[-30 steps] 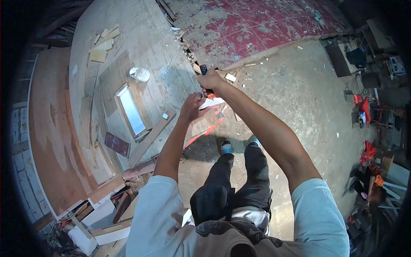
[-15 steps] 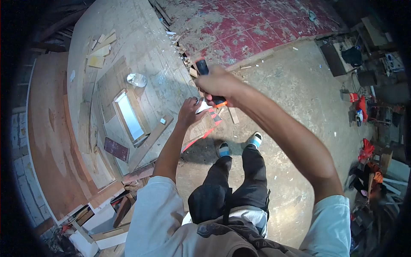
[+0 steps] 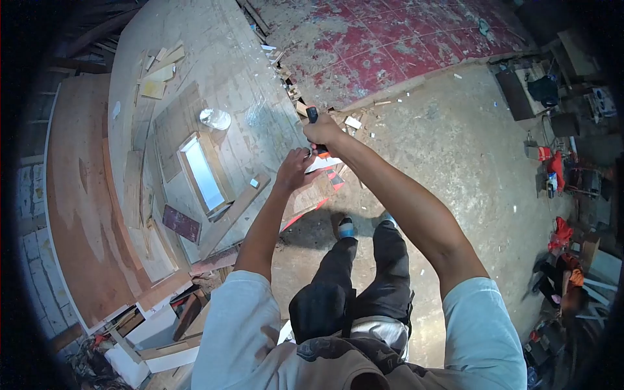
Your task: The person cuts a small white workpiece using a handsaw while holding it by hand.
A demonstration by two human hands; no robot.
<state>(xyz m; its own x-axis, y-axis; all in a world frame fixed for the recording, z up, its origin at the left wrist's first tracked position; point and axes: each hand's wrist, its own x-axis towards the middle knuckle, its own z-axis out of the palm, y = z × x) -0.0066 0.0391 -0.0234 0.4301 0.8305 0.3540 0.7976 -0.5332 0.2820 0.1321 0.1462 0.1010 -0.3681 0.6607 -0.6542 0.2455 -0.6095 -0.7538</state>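
Observation:
My right hand (image 3: pixel 323 132) is wrapped round a black and orange handled tool (image 3: pixel 312 115), whose dark top sticks out above the fist. My left hand (image 3: pixel 296 169) has its fingers closed just left of the tool's orange part, at a small white piece (image 3: pixel 323 162) by the edge of the wooden worktop (image 3: pixel 260 84). The tool's working end is hidden between the hands. Left of my hands, a wood-framed white panel (image 3: pixel 203 174) lies on the worktop, with a clear container (image 3: pixel 214 119) above it and a small white block (image 3: pixel 254 183) on a plank (image 3: pixel 234 216).
Wood strips (image 3: pixel 159 73) and a dark red board (image 3: pixel 181 224) lie on the worktop. A brown wood sheet (image 3: pixel 84 201) stands at far left. Offcuts (image 3: pixel 353 122) litter the concrete floor beyond the table edge. Tools and red bags (image 3: pixel 559 234) line the right side.
Half a second ago my right hand and the tool were lower and farther right, blurred; they have moved back up beside my left hand. The view has shifted slightly.

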